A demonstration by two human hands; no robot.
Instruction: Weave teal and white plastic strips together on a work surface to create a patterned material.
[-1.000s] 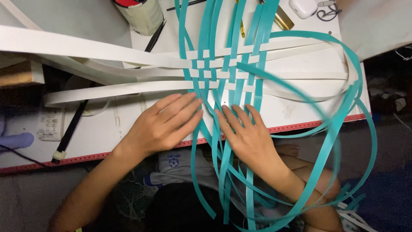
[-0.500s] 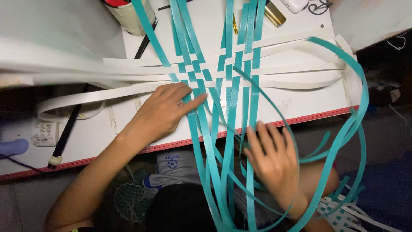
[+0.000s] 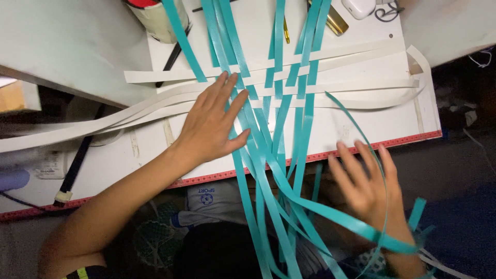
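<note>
Teal plastic strips (image 3: 276, 129) run near to far across the white worktop (image 3: 361, 129), crossing several white strips (image 3: 336, 85) that lie left to right, the two colours interlaced in a woven patch toward the far middle. The long axis of the teal strips points away from the person, and their loose near ends hang off the worktop's red edge (image 3: 413, 138) and fan out over the lap.

The left hand (image 3: 214, 121) lies flat and open, fingers spread, palm down on the worktop just left of the weave; its fingertips touch the leftmost teal strips and the white strips where they cross. It grips nothing, only presses. The right hand (image 3: 369, 186) is off the worktop, near and to the right of the weave, open with fingers splayed and blurred, among the hanging teal ends; one thin strip curves across it, though I cannot tell whether it is held. The left hand is the nearer to the woven patch.

A tin (image 3: 157, 18) stands at the far left.
</note>
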